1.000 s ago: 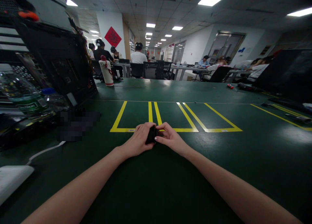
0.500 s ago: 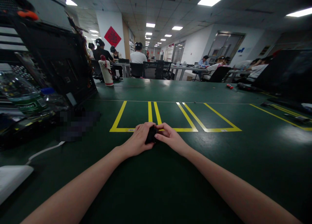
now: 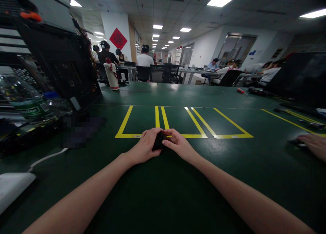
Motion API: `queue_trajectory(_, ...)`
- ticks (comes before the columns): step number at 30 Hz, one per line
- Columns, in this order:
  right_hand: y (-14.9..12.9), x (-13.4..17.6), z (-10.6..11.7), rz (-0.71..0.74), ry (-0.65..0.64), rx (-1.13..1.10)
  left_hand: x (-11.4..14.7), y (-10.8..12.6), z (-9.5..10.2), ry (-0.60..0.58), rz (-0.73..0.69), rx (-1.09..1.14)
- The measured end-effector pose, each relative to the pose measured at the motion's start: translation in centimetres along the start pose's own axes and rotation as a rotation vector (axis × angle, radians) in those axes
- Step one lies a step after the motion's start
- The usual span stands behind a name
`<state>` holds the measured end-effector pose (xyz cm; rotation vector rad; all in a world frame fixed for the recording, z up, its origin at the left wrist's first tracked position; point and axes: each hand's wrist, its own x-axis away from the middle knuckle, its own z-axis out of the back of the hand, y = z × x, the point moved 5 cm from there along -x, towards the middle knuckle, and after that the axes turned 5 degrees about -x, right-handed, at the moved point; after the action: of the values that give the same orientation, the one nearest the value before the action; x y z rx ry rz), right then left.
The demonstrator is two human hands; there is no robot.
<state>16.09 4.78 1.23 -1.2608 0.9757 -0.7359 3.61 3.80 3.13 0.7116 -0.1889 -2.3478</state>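
A small black object (image 3: 158,141) is held between my hands above the green tabletop (image 3: 163,186), close to the front line of the yellow tape (image 3: 127,136). My left hand (image 3: 145,145) wraps around it from the left, thumb below and fingers over the top. From the right, the thumb and fingertips of my right hand (image 3: 179,144) pinch its edge. Its exact kind I cannot make out, since my fingers cover much of it.
At left stand an opened black computer case (image 3: 58,64), plastic bottles (image 3: 28,101) and a white device (image 3: 15,190) with a cable. A cream bottle (image 3: 111,75) stands farther back. Another person's hand (image 3: 314,145) is at the right edge, over a dark item. People sit at desks beyond.
Another person's hand has come into view at the right edge with a dark item. My own hands and the black object have hardly moved.
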Motion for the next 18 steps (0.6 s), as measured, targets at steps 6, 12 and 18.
queue_trajectory(6, -0.4, 0.2, -0.35, 0.006, -0.061, -0.053, 0.05, -0.09, 0.02, -0.001, 0.009, 0.01)
queue_trajectory(12, -0.43, 0.05, -0.19, 0.03, -0.019, -0.061, 0.05, -0.15, -0.03, 0.006, 0.005, 0.009)
queue_trajectory(18, 0.06, -0.16, -0.04, 0.007, 0.002, -0.028, -0.03, -0.03, 0.05, 0.004, 0.005, 0.006)
